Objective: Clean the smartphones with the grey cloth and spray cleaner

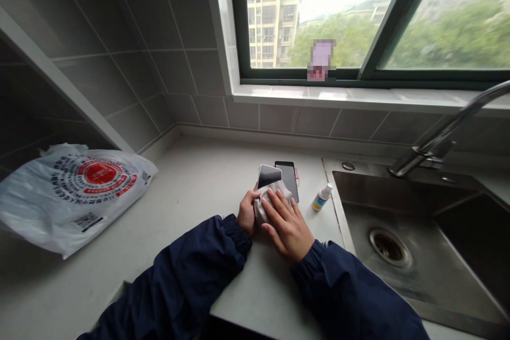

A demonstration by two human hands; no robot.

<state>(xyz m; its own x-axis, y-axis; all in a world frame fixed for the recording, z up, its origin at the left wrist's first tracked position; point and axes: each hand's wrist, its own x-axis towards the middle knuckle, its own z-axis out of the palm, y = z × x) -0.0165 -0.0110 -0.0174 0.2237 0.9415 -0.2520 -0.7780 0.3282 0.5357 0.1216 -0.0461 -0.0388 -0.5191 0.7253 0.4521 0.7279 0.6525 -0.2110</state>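
Observation:
My left hand (247,212) grips a smartphone (270,174) by its left side, with the dark screen facing up and its top end pointing away from me. A light grey cloth (261,211) covers the lower part of that screen. On the cloth lies my right hand (286,226), palm down, fingers stretched flat and pressing it against the phone. Just behind and to the right, a second dark phone-like device (290,178) rests on the counter, partly hidden by the held phone and cloth. A small white bottle (322,197) with a blue and yellow label stands right of my hands.
A white plastic bag (75,191) with red print sits on the white counter (191,180) at the left. On the right are a steel sink (426,255) and its chrome faucet (434,138). A window (319,16) is set in the tiled wall behind.

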